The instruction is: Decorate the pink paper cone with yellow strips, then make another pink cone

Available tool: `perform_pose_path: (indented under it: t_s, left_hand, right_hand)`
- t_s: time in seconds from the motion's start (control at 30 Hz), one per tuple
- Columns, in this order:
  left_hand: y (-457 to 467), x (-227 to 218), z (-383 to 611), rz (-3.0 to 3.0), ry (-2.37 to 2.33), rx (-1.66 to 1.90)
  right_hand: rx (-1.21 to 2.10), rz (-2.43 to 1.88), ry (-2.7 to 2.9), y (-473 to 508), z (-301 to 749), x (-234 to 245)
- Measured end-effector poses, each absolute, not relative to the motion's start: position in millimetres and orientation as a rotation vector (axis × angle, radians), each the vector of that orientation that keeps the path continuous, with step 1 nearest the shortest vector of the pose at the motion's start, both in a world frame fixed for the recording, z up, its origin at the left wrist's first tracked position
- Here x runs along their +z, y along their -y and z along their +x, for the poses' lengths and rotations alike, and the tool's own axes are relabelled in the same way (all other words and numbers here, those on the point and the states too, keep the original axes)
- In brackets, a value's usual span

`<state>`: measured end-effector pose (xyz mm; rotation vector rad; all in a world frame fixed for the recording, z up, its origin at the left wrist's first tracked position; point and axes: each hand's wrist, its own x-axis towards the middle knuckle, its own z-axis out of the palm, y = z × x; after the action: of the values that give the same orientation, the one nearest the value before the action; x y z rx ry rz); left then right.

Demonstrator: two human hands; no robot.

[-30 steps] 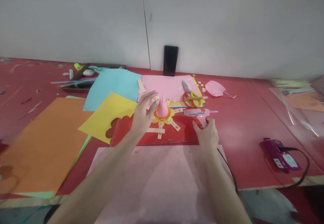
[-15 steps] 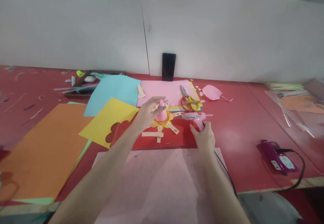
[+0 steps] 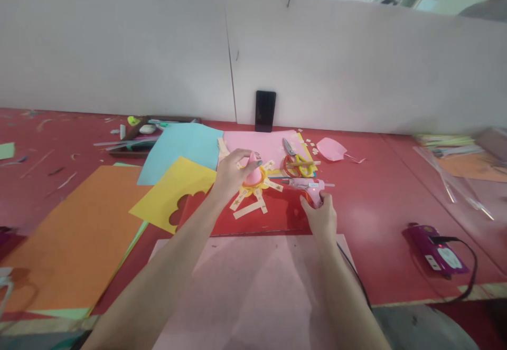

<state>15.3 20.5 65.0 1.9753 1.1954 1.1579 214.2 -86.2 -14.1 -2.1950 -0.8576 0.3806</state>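
Observation:
My left hand (image 3: 234, 175) has its fingers closed round a pink paper cone (image 3: 252, 172) that stands upright on a yellow flower-shaped paper base. Several pale paper strips (image 3: 273, 185) with small stars and writing fan out from under the cone. One plain strip (image 3: 247, 210) lies across the front ends of two others. My right hand (image 3: 322, 214) is closed on the handle of a pink glue gun (image 3: 312, 187), its nozzle pointing left toward the strips. A small red light glows on the gun. Underneath lies a red sheet (image 3: 269, 222).
Scissors (image 3: 303, 165) rest on pink paper behind the glue gun, with a phone (image 3: 265, 111) leaning on the wall. Yellow (image 3: 158, 197), orange (image 3: 79, 234) and blue (image 3: 186, 147) sheets lie left. A purple power adapter (image 3: 438, 249) sits at right. A cord runs below my right wrist.
The cone and its flower base have turned, so the strips now point in other directions and the plain strip is tilted. The whole view has shifted slightly; my right hand keeps the glue gun.

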Motion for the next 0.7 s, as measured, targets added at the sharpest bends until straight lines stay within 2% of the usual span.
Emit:
perform_pose_path:
  t_s: [0.33, 0.7]
  left_hand:
    - [-20, 83, 18, 1.970, -1.205, 1.244]
    - [-10, 54, 22, 1.952, -1.320, 1.148]
  right_hand:
    - [0.398, -2.230, 0.862, 85, 214, -13]
    - [0.374, -2.209, 0.879, 85, 215, -14]
